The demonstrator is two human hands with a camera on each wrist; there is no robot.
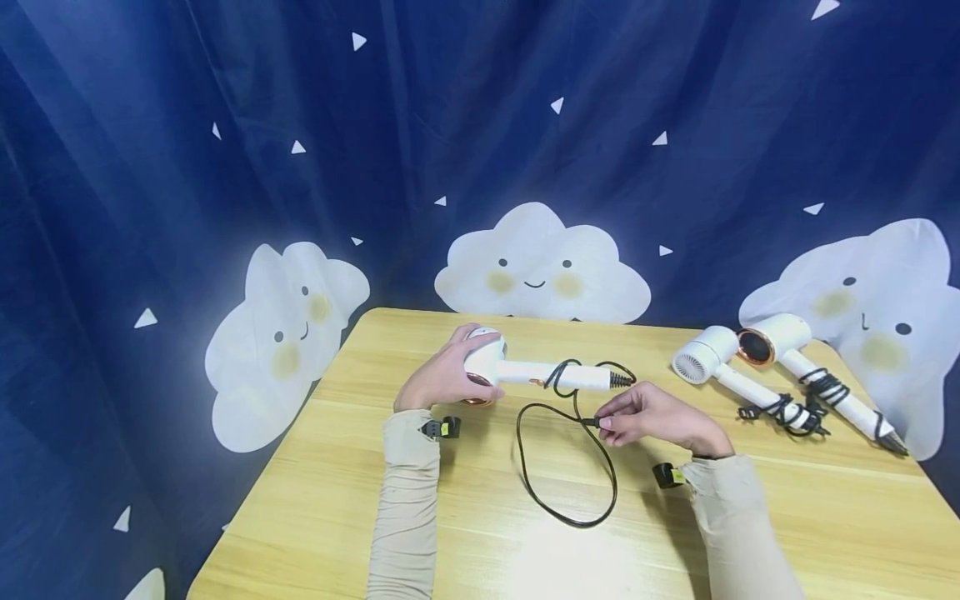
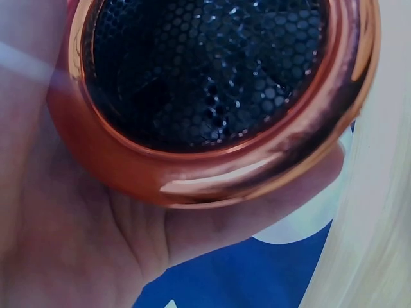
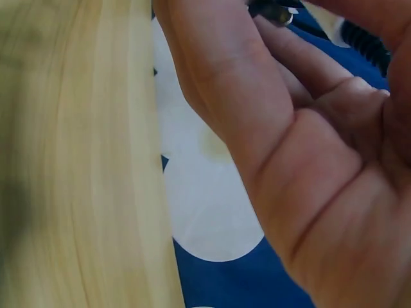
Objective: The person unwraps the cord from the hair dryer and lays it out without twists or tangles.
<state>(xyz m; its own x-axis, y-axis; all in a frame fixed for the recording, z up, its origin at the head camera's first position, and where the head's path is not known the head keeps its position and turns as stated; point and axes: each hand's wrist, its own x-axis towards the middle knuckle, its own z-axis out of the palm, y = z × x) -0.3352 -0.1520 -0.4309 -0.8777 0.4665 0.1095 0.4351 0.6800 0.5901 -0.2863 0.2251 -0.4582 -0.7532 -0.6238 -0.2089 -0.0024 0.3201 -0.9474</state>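
Observation:
My left hand [image 1: 441, 375] grips the round head of a white hair dryer [image 1: 517, 372], whose handle points right above the table. In the left wrist view the dryer's copper-coloured rim [image 2: 212, 186] and dark mesh lie against the palm and fingers. Between thumb and fingertips, my right hand [image 1: 652, 417] pinches the black plug end [image 1: 592, 422] of the power cord. Part of the black cord [image 1: 583, 524] hangs in a wide loop, and part is wound about the handle. The curled fingers [image 3: 231, 83] mostly hide the plug in the right wrist view.
Two more white hair dryers lie on the right of the wooden table [image 1: 360, 517]: one with a grey grille [image 1: 705, 354], one with a copper rim [image 1: 791, 337]. Their black cords are wound round the handles. A blue curtain [image 1: 480, 125] with clouds hangs behind the table.

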